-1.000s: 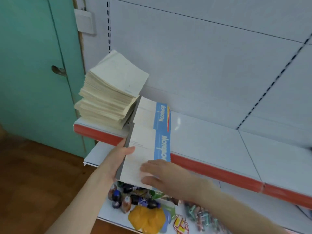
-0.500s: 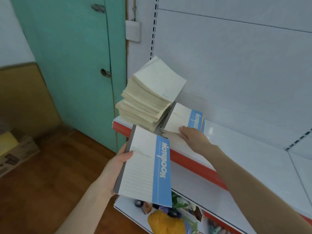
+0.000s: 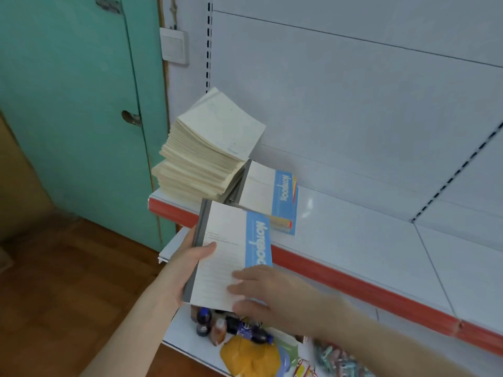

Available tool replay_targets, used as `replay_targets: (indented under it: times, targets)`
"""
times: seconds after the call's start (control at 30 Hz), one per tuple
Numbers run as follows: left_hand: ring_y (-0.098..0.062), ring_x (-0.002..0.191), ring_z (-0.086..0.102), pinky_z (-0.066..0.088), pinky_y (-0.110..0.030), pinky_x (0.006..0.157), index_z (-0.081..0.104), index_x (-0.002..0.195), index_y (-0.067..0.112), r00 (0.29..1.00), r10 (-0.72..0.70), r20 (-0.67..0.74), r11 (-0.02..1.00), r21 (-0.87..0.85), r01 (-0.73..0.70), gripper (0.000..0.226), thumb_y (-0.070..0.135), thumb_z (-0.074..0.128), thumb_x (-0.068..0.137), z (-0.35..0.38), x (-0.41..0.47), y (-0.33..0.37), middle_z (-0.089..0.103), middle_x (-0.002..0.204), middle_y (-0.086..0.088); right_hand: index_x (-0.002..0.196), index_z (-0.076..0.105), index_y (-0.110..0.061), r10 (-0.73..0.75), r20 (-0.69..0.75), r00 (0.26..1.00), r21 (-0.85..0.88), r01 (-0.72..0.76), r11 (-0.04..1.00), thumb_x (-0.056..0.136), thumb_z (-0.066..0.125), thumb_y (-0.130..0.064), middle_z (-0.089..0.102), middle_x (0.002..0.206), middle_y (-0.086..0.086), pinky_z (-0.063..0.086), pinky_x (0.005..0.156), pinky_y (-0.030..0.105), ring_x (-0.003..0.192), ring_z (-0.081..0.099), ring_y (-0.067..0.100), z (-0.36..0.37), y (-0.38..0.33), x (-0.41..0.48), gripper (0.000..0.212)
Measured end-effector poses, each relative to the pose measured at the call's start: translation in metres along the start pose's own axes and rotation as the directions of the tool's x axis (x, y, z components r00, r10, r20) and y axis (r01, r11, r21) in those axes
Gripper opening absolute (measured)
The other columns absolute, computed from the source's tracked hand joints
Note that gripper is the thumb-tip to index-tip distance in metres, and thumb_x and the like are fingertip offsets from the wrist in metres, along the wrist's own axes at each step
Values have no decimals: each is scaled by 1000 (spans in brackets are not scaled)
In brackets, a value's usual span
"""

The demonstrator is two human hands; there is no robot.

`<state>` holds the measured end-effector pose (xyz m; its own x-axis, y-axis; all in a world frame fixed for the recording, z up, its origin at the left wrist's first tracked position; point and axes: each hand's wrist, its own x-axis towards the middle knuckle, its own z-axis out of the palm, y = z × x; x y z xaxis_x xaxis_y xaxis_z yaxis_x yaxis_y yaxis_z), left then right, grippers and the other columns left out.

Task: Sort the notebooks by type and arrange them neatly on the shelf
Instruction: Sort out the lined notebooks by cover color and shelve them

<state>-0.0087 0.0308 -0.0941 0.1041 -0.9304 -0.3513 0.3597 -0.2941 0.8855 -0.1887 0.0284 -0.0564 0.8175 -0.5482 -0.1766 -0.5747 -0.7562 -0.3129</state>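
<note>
The left hand (image 3: 187, 266) grips the blue-banded notebook (image 3: 231, 240) by its spine before the matching pile (image 3: 266, 194), likely steadying it for the right hand (image 3: 269, 292), whose blurred fingers' hold is unclear.

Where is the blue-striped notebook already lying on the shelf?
Head view, left of centre: the blue-striped notebook lies flat on the white shelf, right beside the tall cream stack and just behind the held notebook in the left hand.
</note>
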Motion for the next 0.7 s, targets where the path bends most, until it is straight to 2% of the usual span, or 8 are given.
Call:
replay_targets:
  times: [0.03, 0.1, 0.17, 0.23, 0.3, 0.43, 0.6, 0.7]
  targets:
    - [-25, 82, 67, 51, -36, 61, 48, 120, 35, 1000, 16, 27, 1000, 14, -16, 39, 8, 52, 92, -4, -2, -2, 70, 94, -5, 133, 49, -21, 31, 9, 999, 105, -32, 994, 96, 42, -41, 45, 142, -3, 30, 108, 23, 129, 41, 12, -8, 7, 6, 43]
    - [-23, 77, 70, 52, -35, 58, 49, 117, 36, 1000, 10, -4, 999, 42, -10, 40, 6, 52, 91, -12, -4, -3, 72, 88, -4, 127, 55, -18, 135, -162, 977, 206, -101, 973, 96, 45, -36, 53, 134, -1, 34, 104, 22, 122, 48, 13, -25, 31, 28, 38]
    - [-23, 81, 70, 53, -35, 59, 50, 119, 36, 1000, -1, -9, 1000, 21, 1, 42, 6, 52, 91, -20, -6, -3, 73, 93, -4, 134, 46, -10, 256, -290, 922, 101, -237, 966, 98, 43, -28, 45, 141, 8, 28, 104, 26, 131, 39, 22, -39, 65, 59, 41]
    - [-24, 86, 69, 53, -37, 63, 51, 120, 37, 1000, 15, -19, 999, 40, -14, 44, 5, 52, 90, -25, -9, -2, 72, 98, -4, 143, 28, -9, 379, -247, 892, -53, -403, 914, 98, 41, -32, 26, 152, 9, 21, 110, 32, 139, 24, 24, -41, 101, 86, 52]
    - [-23, 86, 69, 52, -36, 65, 53, 115, 38, 999, 31, -26, 998, 51, -30, 42, 4, 52, 90, -30, -12, -2, 73, 97, -2, 136, 33, -5, 433, -214, 876, -116, -463, 879, 98, 41, -33, 34, 144, 14, 28, 105, 36, 134, 32, 28, -34, 123, 102, 49]
    - [-24, 88, 69, 52, -38, 67, 54, 108, 41, 999, 39, -29, 998, 48, -38, 39, 5, 52, 91, -37, -10, -2, 72, 98, -3, 112, 50, -2, 381, -285, 880, -98, -422, 901, 101, 32, -28, 54, 116, 15, 37, 88, 37, 111, 50, 32, -22, 126, 104, 34]
    - [-22, 88, 68, 52, -36, 63, 50, 117, 40, 999, 43, 2, 999, 7, -43, 37, 12, 51, 93, -26, -10, -6, 72, 99, -2, 95, 48, -8, 483, -408, 775, 168, -457, 874, 102, 29, -25, 54, 86, 18, 34, 63, 32, 74, 49, 29, -51, 112, 76, 27]
    - [-19, 90, 67, 53, -34, 61, 48, 122, 39, 998, 52, 26, 998, -29, -51, 30, 27, 46, 95, -15, -7, -10, 70, 102, -3, 105, 54, -10, 412, -488, 769, 130, -403, 906, 101, 32, -22, 59, 88, 12, 34, 64, 31, 72, 47, 28, -56, 81, 42, 26]
